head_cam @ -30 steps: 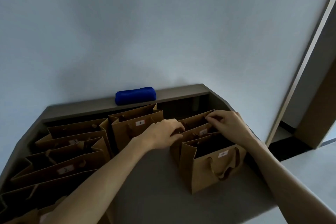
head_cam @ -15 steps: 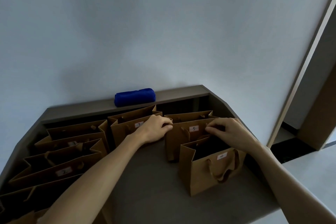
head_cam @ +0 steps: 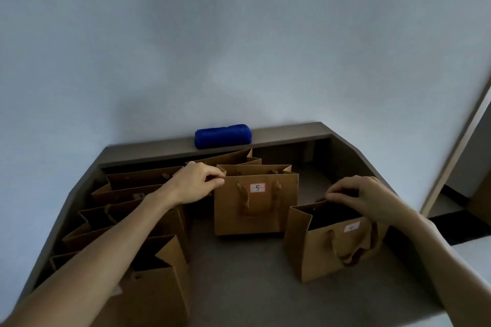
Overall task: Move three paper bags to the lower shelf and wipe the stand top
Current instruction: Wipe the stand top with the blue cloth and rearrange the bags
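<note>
Now the left hand point(head_cam: 195, 184) pinches the top left corner of the bag marked 5 point(head_cam: 256, 211), which stands upright at centre frame on the grey stand surface point(head_cam: 239, 281) — thumb and forefinger closed on the paper edge. At right, the right hand point(head_cam: 364, 200) pinches the back rim of the bag marked 4 point(head_cam: 329, 244) with curled fingers, while the blue cloth point(head_cam: 223, 136) lies on the raised ledge point(head_cam: 287, 135) behind — more bags point(head_cam: 148, 220) crowd the left.
</note>
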A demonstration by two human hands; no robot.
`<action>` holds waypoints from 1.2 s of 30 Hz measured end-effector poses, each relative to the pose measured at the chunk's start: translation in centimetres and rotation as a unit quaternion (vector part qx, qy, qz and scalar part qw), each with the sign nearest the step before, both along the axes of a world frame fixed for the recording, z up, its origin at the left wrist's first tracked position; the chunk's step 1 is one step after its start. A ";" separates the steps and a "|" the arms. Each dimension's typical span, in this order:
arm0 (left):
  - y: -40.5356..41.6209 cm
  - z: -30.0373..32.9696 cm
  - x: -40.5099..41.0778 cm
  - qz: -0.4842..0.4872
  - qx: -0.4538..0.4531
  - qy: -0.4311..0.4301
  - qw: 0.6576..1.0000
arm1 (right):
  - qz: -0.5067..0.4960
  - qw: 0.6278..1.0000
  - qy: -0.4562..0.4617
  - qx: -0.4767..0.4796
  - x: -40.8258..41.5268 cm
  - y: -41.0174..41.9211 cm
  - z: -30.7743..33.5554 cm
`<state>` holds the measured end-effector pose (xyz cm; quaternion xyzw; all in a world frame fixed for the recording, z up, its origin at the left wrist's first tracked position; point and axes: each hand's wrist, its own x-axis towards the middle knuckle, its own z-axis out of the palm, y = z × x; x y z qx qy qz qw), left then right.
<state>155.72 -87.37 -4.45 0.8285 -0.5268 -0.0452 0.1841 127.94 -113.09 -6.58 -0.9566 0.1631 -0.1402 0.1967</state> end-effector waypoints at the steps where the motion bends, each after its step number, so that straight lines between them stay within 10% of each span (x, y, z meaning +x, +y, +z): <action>1: 0.5 -0.1 0.2 0.006 -0.001 -0.001 1.000 | 0.006 1.000 0.018 -0.002 -0.1 0.0 0.2; 12: 3.5 -1.5 1.1 0.006 0.013 0.002 1.000 | 0.070 0.997 0.023 -0.023 3.8 4.0 1.1; 26: 12.5 0.6 -1.6 0.049 -0.220 0.012 0.974 | 0.153 0.986 0.018 -0.072 12.3 11.5 -0.2; 31: 18.0 -1.4 -7.1 0.051 -0.365 0.086 0.926 | 0.066 0.982 -0.177 0.009 9.3 10.7 -1.1; 36: 21.0 -7.0 -11.7 0.087 -0.414 0.213 0.881 | -0.120 0.883 -0.361 0.276 6.2 9.9 -4.4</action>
